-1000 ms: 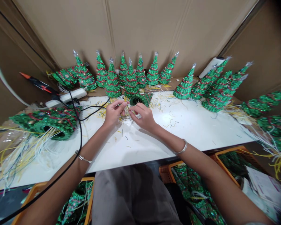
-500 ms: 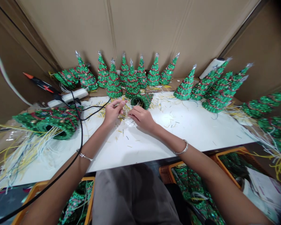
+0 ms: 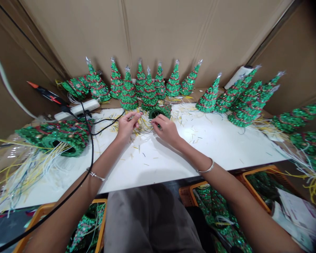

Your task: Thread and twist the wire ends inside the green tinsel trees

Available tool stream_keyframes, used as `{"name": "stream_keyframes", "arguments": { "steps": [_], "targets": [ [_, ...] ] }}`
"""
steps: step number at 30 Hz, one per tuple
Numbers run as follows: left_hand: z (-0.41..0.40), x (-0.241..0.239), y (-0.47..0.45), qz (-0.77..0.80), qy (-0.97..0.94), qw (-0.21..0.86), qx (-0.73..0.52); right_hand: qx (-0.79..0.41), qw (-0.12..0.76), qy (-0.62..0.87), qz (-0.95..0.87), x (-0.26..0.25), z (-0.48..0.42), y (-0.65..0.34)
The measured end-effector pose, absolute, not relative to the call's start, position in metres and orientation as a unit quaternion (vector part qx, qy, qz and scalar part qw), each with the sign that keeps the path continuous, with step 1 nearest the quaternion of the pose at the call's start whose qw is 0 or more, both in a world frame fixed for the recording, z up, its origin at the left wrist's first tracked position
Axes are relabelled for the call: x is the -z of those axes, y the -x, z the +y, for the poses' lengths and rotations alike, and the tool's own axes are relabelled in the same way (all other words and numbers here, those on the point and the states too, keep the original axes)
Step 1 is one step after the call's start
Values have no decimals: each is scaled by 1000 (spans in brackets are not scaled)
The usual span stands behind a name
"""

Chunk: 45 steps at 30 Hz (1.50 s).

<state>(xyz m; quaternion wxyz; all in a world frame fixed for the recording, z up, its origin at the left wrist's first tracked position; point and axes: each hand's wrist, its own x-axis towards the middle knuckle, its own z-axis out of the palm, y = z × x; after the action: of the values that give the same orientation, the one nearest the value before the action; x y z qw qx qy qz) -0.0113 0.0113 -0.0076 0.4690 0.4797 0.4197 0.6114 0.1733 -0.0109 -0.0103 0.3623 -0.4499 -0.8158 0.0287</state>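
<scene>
A small green Christmas tree ornament (image 3: pixel 166 110) lies on its side on the white tabletop, its hollow base turned toward me. Thin white and yellow wires (image 3: pixel 146 123) spread between my hands in front of that base. My left hand (image 3: pixel 126 127) is closed in a pinch, thumb against fingers, on wires left of the opening. Close by the base on the right, my right hand (image 3: pixel 166 129) also pinches thin wire between its fingertips. The exact wire ends in each pinch are too small to make out.
Several finished-looking trees (image 3: pixel 128 91) stand along the cardboard wall. At left lie a larger tree (image 3: pixel 65 135) trailing long wires, a power strip (image 3: pixel 77 109) and a black cable (image 3: pixel 92 151). Wire scraps litter the tabletop (image 3: pixel 173 165). Orange baskets (image 3: pixel 186 193) holding trees sit below.
My right hand has shifted slightly right, away from the left hand, widening the gap over the wires. My left hand has stayed nearly in place.
</scene>
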Motion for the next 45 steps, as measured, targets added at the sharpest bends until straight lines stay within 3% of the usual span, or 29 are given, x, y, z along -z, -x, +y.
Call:
{"name": "stream_keyframes", "arguments": {
  "steps": [5, 8, 11, 17, 20, 45],
  "targets": [
    [10, 7, 11, 414, -474, 478, -613, -6, 248, 497, -831, 10, -12, -177],
    [11, 7, 11, 414, -472, 479, -614, 1, 224, 500, -836, 8, -12, -180],
    [11, 8, 12, 414, -470, 478, -616, 3, 269, 484, -832, 5, -12, -183],
    [14, 9, 13, 410, -466, 479, -621, -41, 492, 419, -762, 4, -7, -185],
    [14, 10, 13, 410, -461, 480, -623, -87, 551, 413, -720, 3, -6, -184],
    [3, 17, -8, 386, -447, 531, -608, -224, 531, 362, -732, 18, -5, -165]
  ]
}}
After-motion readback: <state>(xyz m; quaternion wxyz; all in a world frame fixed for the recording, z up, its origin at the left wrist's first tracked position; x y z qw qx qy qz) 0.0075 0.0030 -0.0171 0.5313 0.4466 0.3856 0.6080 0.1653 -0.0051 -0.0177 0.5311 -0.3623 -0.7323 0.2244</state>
